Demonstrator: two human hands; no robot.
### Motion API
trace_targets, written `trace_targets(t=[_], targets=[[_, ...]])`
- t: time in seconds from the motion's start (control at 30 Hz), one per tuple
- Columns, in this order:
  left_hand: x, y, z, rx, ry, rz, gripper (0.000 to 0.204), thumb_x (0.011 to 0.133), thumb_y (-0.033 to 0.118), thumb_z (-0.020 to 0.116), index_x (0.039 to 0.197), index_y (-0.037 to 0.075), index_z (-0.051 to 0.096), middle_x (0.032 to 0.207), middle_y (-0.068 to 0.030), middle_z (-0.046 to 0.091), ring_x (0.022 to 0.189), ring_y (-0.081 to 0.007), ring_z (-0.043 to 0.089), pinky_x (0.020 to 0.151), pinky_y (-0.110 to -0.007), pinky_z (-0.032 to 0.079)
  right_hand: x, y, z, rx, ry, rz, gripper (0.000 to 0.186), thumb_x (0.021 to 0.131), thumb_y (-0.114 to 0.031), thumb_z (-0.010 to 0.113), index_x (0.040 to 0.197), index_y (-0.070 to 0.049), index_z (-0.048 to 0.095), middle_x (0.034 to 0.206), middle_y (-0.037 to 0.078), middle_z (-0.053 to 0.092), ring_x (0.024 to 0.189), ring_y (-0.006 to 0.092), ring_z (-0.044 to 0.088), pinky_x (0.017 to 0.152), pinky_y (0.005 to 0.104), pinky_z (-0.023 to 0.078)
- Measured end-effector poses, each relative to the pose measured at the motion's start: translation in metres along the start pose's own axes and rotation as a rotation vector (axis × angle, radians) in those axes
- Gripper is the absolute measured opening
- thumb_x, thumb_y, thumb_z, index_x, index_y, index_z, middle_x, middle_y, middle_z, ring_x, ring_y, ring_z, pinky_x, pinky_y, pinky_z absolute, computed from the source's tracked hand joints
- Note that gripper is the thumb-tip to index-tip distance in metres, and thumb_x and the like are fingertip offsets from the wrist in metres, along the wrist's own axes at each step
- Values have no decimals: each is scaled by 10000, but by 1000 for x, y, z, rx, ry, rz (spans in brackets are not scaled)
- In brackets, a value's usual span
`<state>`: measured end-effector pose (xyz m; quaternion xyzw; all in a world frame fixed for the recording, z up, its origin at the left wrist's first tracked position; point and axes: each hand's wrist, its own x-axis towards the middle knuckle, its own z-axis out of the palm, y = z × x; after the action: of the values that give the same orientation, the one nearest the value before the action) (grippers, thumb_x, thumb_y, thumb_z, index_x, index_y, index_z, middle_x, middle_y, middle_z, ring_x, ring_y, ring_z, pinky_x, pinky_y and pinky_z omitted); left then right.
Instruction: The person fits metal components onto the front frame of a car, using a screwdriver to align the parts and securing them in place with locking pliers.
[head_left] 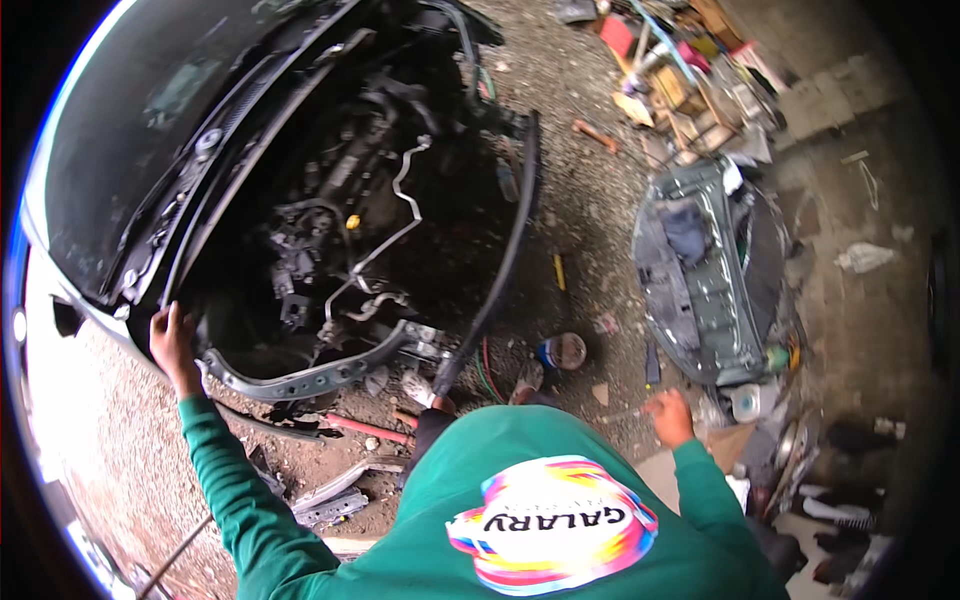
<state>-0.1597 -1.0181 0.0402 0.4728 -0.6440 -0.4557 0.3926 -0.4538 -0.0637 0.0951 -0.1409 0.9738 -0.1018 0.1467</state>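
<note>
A car with its front end stripped fills the left half of the head view, its engine bay (350,200) exposed below the windshield (170,90). My left hand (172,348) is closed on the car body's edge, at the near corner of the bay by the base of the windshield. A curved metal rail (310,380) runs along the bay's near side, close to that hand. Held out over the ground at the right, my right hand (670,414) has its fingers curled together. Something thin seems to stick out from them, too faint to name.
A dark curved bar (520,220) bounds the bay's front, beside a round tin (562,351). Further right lies a large dark car panel (715,280). Scrap and wood pieces (690,90) are heaped at the far right. A red bar (368,428) lies near my feet.
</note>
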Motion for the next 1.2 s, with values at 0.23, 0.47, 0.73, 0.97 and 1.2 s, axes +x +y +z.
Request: trace_targets(t=[0.23, 0.47, 0.73, 0.97, 1.2], targets=[[-186, 4, 47, -33, -101, -180, 261, 1110, 317, 686, 959, 105, 667, 795, 34, 606, 697, -52, 563, 621, -251, 534, 59, -12, -27, 149, 22, -97, 234, 911, 74, 635, 1061, -39, 773, 1039, 198, 739, 970, 400, 702, 877, 478, 575], [-351, 9, 100, 1, -241, -235, 193, 1022, 58, 760, 1019, 80, 568, 893, 11, 611, 756, -78, 613, 644, -267, 598, 59, 134, 27, 255, -262, 22, 189, 983, -8, 623, 1147, -13, 716, 1042, 226, 777, 960, 414, 755, 854, 469, 590], [-501, 77, 154, 187, -352, -237, 173, 1010, 32, 729, 956, 34, 564, 846, -3, 575, 687, -100, 617, 539, -286, 599, 33, 354, 70, 247, -536, 388, 195, 904, 51, 688, 1089, 31, 746, 971, 195, 803, 826, 310, 791, 712, 435, 611], [-572, 92, 178, 255, -390, -345, 150, 994, 24, 703, 931, -17, 573, 827, -53, 622, 694, -138, 683, 535, -312, 628, 64, 462, 57, 453, -595, 585, 263, 937, 66, 628, 1187, 67, 709, 1051, 130, 827, 686, 237, 748, 504, 434, 593], [-601, 97, 205, 940, -512, -222, 1414, 780, 375, 946, 1748, 109, -50, 1202, -360, 733, 1075, -497, 747, 956, -503, 587, 88, 448, 52, 644, -410, 543, 198, 1010, -18, 641, 1203, 8, 674, 886, 122, 737, 589, 220, 679, 483, 416, 571]])
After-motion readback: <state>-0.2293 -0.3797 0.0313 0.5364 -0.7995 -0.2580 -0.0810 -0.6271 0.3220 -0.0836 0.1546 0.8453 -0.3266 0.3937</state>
